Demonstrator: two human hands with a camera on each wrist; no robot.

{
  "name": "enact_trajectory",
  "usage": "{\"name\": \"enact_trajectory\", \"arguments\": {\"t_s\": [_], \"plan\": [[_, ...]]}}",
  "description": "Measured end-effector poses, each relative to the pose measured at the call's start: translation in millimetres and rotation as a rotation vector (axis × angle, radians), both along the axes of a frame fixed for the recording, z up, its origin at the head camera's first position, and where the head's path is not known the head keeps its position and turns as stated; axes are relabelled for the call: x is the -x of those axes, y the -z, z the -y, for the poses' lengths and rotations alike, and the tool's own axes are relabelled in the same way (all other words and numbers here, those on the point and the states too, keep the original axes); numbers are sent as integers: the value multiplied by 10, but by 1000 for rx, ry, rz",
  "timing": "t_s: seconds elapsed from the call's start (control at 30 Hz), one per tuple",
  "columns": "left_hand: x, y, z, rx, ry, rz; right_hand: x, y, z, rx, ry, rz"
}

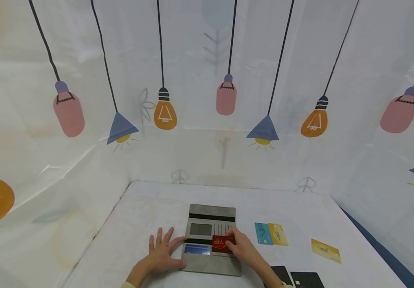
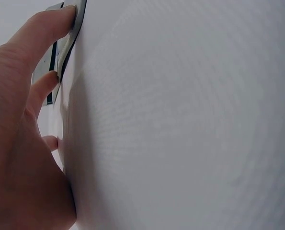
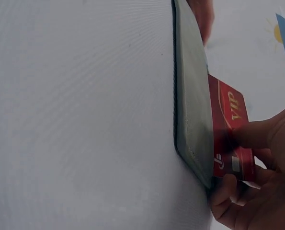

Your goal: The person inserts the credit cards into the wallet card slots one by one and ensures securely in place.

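A grey card wallet [image 1: 212, 264] lies unfolded on the white table, with slots, black bands and a dark window. My right hand [image 1: 242, 246] pinches a red VIP card [image 1: 219, 245] at the wallet's right half; in the right wrist view the red card [image 3: 228, 120] stands tilted up behind the wallet's edge [image 3: 192, 91]. How deep it sits in a slot I cannot tell. A blue card [image 1: 197, 249] lies left of it in the wallet. My left hand [image 1: 161, 254] has its fingers spread on the table, thumb and index fingertip touching the wallet's left edge.
Right of the wallet lie a teal VIP card [image 1: 263, 233] and a yellow card [image 1: 279, 234], side by side. Another yellow card [image 1: 326, 251] is farther right. Two black items [image 1: 307, 279] are at the front right, one partly behind my right forearm. Printed sheeting surrounds the table.
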State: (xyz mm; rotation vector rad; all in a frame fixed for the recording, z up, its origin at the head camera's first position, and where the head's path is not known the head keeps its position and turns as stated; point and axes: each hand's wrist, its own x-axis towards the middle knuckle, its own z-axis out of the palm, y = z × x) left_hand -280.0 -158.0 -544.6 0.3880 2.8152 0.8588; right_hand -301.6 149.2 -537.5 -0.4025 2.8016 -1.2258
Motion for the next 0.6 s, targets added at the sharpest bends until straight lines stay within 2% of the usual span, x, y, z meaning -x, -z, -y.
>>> {"name": "enact_trajectory", "arguments": {"t_s": [0.27, 0.6], "plan": [[7, 14, 1, 0, 2, -8, -3, 3, 15, 9, 17, 21], [-20, -27, -15, 19, -5, -22, -40, 42, 42, -4, 71, -23]]}}
